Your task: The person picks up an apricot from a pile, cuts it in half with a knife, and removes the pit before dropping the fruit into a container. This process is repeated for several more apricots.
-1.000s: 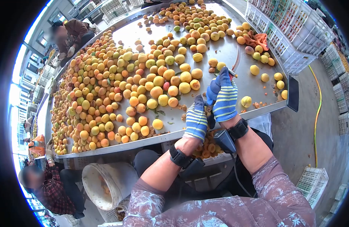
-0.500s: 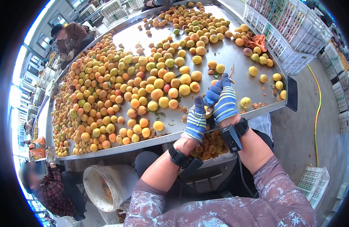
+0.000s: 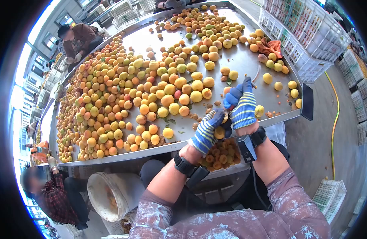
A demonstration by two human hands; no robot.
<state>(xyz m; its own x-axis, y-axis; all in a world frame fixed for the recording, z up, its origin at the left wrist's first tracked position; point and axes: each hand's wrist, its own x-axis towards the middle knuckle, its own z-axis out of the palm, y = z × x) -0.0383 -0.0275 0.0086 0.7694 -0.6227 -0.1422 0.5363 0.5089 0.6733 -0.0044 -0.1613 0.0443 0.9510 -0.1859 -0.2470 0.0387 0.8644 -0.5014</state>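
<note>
My left hand (image 3: 209, 130), in a blue, white and yellow striped glove, is closed around an apricot (image 3: 219, 133) above the table's near edge. Close beside it, my right hand (image 3: 242, 104), gloved alike, is wrapped round a small knife (image 3: 254, 81) with a thin curved part sticking up past the fingers. The fingers of both hands nearly meet, and the contact between them is partly hidden. Below my hands, under the edge, lie many halved apricots (image 3: 222, 155) in a crate. Whole apricots (image 3: 167, 100) cover much of the metal table (image 3: 231, 59).
White crates (image 3: 289, 44) stand stacked beyond the right edge, near an orange cloth (image 3: 271, 47). A white bucket (image 3: 127, 195) sits lower left. One person (image 3: 80, 38) sits across the table, another (image 3: 56, 197) at lower left. A yellow hose (image 3: 336, 119) runs along the floor.
My left hand has turned and moved right and down, with an apricot now visible at its fingers. My right hand has shifted slightly right. The view has shifted a little.
</note>
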